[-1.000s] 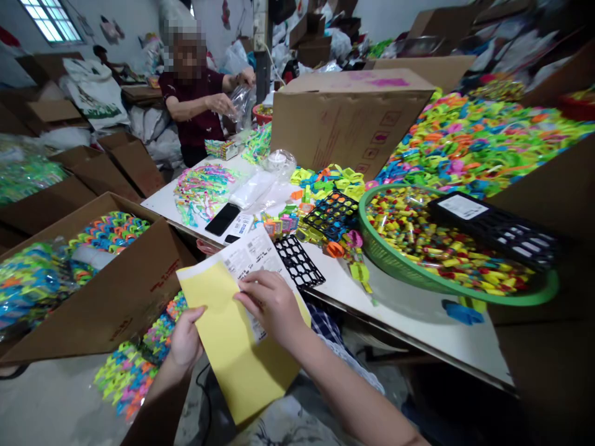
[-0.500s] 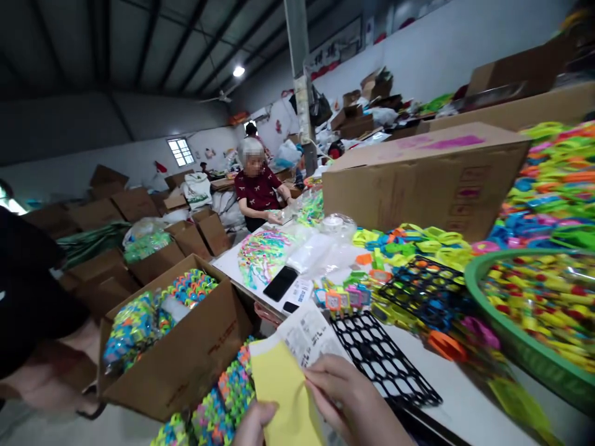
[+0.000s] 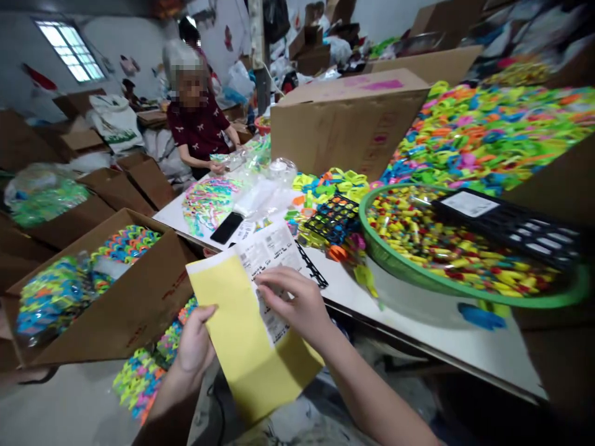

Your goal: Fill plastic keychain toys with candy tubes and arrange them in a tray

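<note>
My left hand (image 3: 198, 341) grips the left edge of a yellow backing sheet (image 3: 227, 347), thumb on top. White printed sticker labels (image 3: 279, 248) cover its upper right part, while the left and lower parts are bare yellow. Over the sheet, my right hand (image 3: 295, 300) has thumb and forefinger pinched at the left edge of the labels. Its fingertips appear to hold a label edge, partly hidden by the fingers. Behind the sheet, a black plastic grid tray (image 3: 312, 265) shows partly on the white table (image 3: 409, 322).
A green basket (image 3: 409, 279) of small yellow and red pieces stands on the right, with another black tray (image 3: 502, 226) across it. An open carton (image 3: 121, 322) holds bagged colourful toys at left. A phone (image 3: 227, 228) lies ahead. A co-worker (image 3: 199, 124) sits beyond.
The view has turned right and down. The sheet now shows more fully, and my right hand has moved from its edge to the printed labels. My left hand still holds it.
</note>
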`<state>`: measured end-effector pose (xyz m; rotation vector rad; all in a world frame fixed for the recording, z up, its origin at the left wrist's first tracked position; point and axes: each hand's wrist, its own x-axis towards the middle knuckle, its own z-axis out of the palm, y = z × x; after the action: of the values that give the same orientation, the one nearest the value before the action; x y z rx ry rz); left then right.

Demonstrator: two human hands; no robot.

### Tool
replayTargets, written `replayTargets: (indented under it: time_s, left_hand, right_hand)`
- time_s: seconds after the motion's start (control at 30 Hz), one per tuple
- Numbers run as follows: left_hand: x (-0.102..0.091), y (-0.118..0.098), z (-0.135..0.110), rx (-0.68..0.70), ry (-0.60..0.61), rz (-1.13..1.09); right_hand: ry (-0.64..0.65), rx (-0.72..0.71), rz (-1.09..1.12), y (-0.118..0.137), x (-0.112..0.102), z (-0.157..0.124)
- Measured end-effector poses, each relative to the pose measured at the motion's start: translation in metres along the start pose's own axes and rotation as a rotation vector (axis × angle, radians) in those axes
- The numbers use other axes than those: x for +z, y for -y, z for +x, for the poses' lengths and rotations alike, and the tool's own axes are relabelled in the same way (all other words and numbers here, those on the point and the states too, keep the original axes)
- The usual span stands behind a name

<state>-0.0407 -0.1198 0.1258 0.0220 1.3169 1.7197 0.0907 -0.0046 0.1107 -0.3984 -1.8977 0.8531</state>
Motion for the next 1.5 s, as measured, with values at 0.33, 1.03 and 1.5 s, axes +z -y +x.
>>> replayTargets:
  time_s: [0.33,1.03,1.5]
  left_hand:
    - [0.021,0.020,0.004,-0.118,0.029,0.097]
    - [0.023,0.023,0.008,0.115,0.125,0.213]
    - [0.041,0.010,0.007,0.174,-0.120,0.294]
  right_hand:
    - [-0.018,0.000,-0.132,0.002,-0.027,-0.023]
    - [0.022,0.013,-0.042,0.004,-0.052,-0.014]
    - [-0.508,0.211,0.242,-0.023,-0.060,-0.013]
